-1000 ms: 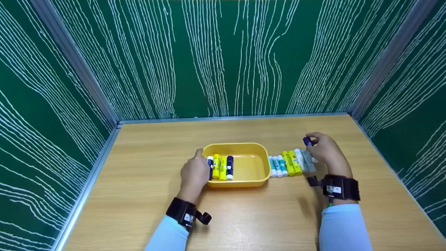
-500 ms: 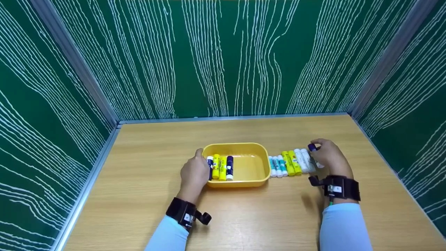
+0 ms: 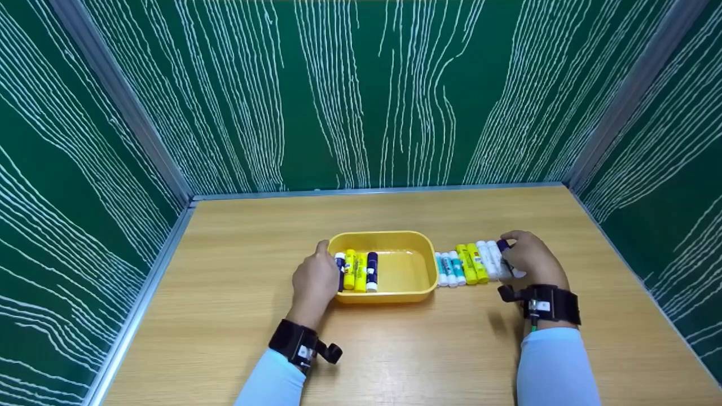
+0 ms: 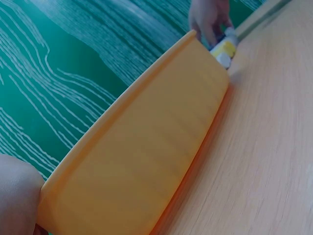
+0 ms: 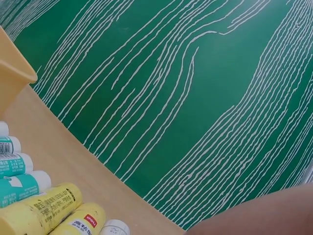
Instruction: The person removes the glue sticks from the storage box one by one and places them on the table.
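Observation:
My left hand (image 3: 316,276) grips the left end of a yellow plastic tray (image 3: 389,296); in the left wrist view part of the hand (image 4: 19,196) is at the corner of the tray's wall (image 4: 137,142). Inside lie yellow glue sticks (image 3: 350,269) and dark purple ones (image 3: 372,272). Right of the tray, a row holds teal-and-white (image 3: 451,268), yellow (image 3: 472,263) and white glue sticks (image 3: 489,259). At the row's right end my right hand (image 3: 535,260) holds a purple-capped glue stick (image 3: 503,245) beside the white ones; the fingers hide much of it.
A wooden tabletop (image 3: 417,355) lies under everything. Green panels with white wavy lines (image 3: 361,96) enclose its back and sides, with a grey metal strip (image 3: 254,196) along the back edge. The row's left end sits close against the tray.
My right hand has moved slightly right and then down to the row's end with the purple-capped glue stick, coming beside the white sticks. The left hand and tray have not moved.

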{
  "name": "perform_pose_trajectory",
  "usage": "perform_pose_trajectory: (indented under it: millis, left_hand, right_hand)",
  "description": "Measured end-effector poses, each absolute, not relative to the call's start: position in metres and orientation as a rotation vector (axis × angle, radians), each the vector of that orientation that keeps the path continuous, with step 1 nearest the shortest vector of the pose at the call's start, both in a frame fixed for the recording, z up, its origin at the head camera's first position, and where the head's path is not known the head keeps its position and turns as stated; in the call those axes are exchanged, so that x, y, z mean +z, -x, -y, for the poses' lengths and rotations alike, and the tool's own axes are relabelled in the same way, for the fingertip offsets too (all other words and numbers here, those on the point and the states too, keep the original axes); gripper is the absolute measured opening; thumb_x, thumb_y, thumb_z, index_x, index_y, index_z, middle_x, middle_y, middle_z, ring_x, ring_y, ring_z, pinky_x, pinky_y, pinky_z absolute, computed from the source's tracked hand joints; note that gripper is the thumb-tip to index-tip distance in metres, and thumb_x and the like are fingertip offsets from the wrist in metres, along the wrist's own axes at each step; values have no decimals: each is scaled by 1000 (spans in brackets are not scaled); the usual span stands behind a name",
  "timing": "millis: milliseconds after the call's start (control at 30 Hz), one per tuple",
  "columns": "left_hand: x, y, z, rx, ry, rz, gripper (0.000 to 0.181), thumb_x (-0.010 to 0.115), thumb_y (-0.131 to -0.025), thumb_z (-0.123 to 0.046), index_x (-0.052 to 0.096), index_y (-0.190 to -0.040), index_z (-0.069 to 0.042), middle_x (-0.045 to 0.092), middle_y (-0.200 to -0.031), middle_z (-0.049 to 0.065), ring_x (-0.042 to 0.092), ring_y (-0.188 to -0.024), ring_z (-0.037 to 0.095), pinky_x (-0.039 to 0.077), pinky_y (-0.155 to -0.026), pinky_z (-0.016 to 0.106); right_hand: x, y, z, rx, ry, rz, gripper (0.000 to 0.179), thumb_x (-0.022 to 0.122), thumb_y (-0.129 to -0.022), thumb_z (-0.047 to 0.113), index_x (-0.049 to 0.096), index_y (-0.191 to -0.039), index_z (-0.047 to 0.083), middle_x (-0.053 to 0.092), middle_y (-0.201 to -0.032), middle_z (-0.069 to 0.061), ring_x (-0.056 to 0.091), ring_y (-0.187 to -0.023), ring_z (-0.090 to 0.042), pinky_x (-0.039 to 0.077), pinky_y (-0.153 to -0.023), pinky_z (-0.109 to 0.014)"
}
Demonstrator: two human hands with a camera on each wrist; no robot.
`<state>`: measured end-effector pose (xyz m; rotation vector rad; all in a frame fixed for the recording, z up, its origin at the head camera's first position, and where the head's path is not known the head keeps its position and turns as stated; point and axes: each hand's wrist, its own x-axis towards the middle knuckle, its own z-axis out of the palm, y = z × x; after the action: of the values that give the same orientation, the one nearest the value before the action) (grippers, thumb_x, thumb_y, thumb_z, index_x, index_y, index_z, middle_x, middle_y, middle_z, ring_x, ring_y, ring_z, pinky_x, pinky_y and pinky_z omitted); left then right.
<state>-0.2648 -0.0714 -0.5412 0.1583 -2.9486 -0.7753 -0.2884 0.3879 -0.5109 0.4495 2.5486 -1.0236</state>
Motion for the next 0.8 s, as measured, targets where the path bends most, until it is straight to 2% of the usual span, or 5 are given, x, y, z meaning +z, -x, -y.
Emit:
perform_pose_trajectory:
  millis: [100, 200, 400, 667, 800]
  left_hand:
    - [-541, 265, 71, -780, -168, 2961, 48, 41, -123, -29, 53, -166, -11, 67, -73, 8, 63, -62, 23, 45, -54, 37]
    - [-540, 265, 71, -783, -169, 2963, 48, 42, -123, -29, 53, -166, -11, 70, -76, 10, 65, -64, 24, 48, -56, 38]
    - [-541, 265, 72, -780, -165, 2951, 47, 43, -123, -28, 55, -165, -11, 71, -77, 11, 65, -64, 25, 49, -55, 39]
    - [-541, 265, 72, -793, -170, 2954, 49, 41, -123, -30, 53, -166, -10, 67, -73, 8, 63, -62, 24, 46, -54, 37]
    - [-542, 265, 72, -779, -160, 2948, 48, 42, -123, -29, 54, -165, -10, 74, -79, 12, 68, -66, 26, 50, -56, 39]
  right_hand:
    - [-509, 287, -386, -1084, -486, -2506, 71, 58, -109, 6, 34, -176, 1, 33, -175, -41, 46, -141, -52, 62, -99, -60]
    - [-509, 287, -385, -1127, -511, -2472, 69, 56, -111, 8, 33, -177, 2, 32, -176, -40, 47, -139, -53, 65, -86, -49]
    - [-509, 287, -387, -1108, -501, -2471, 64, 51, -116, 16, 33, -177, 3, 33, -176, -39, 48, -139, -52, 62, -95, -56]
    - [-511, 288, -388, -1116, -509, -2465, 64, 49, -117, 18, 32, -177, 3, 31, -177, -39, 48, -139, -53, 64, -93, -54]
    - [-513, 289, -388, -1132, -511, -2460, 66, 48, -117, 19, 30, -178, 3, 33, -176, -38, 48, -140, -50, 63, -95, -53]
